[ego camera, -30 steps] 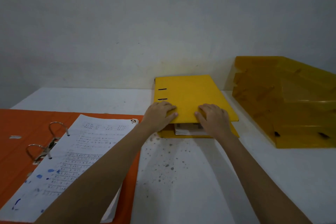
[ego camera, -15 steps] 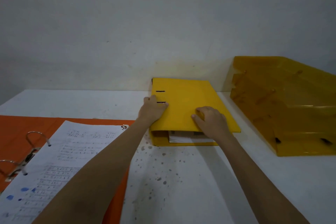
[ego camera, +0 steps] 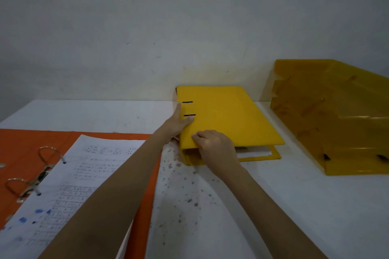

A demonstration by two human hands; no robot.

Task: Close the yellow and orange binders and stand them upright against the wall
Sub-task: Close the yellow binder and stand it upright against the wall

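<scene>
The yellow binder (ego camera: 227, 115) lies flat and closed on the white table, its far end near the wall, with white paper showing at its near open edge. My left hand (ego camera: 177, 123) grips its spine side, thumb on the cover by the two black slots. My right hand (ego camera: 214, 149) holds the near left corner, fingers on the cover and curled over the edge. The orange binder (ego camera: 25, 145) lies open at the left. Its metal rings (ego camera: 31, 174) stand apart, and a printed sheet (ego camera: 69, 191) lies on its right half, partly hidden by my left forearm.
A stack of translucent yellow letter trays (ego camera: 336, 115) stands at the right against the wall (ego camera: 189, 27). The white table (ego camera: 273, 206) has dark speckles near the binder's front edge. Bare wall shows behind and left of the yellow binder.
My left hand slid from the cover's near edge up to the spine side. My right hand moved left along the front edge to the near left corner. The binder stays flat.
</scene>
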